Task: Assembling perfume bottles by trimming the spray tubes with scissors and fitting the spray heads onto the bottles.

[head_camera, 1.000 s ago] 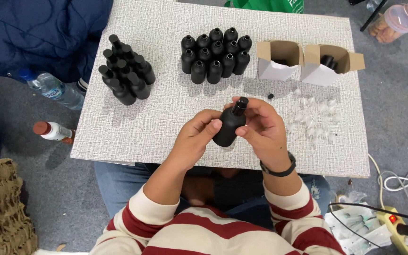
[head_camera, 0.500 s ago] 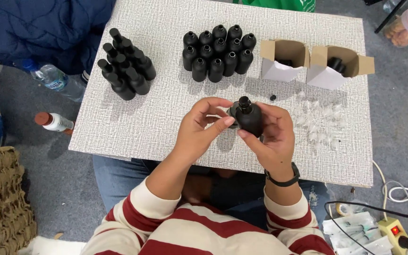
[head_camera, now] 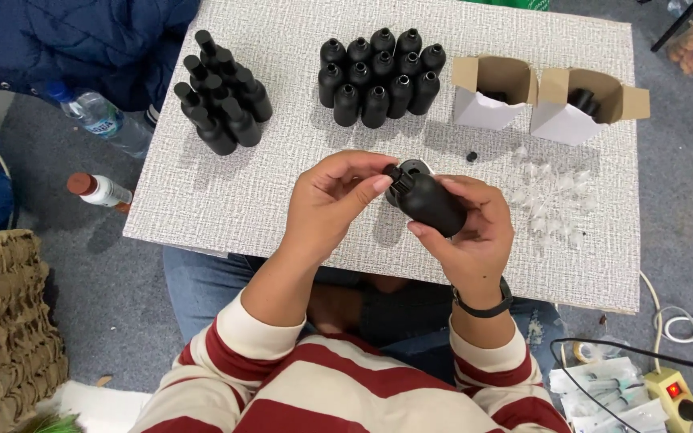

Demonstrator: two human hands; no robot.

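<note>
Between both hands (head_camera: 411,212), rounded matte black bottle (head_camera: 431,204)

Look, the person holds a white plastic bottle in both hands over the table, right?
Not quite: the head view shows a black plastic bottle, not a white one. The right hand cradles its body while the left hand pinches its neck, over the grey textured table.

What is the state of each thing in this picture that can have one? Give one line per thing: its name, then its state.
black bottle: held tilted above the table, gripped by the right hand
left hand: fingertips pinching the bottle's neck
left cardboard box: flaps open
right cardboard box: flaps open, a black bottle inside
middle group of bottles: upright, uncapped
left group of bottles: upright, tall caps fitted
power strip switch: lit red
</note>
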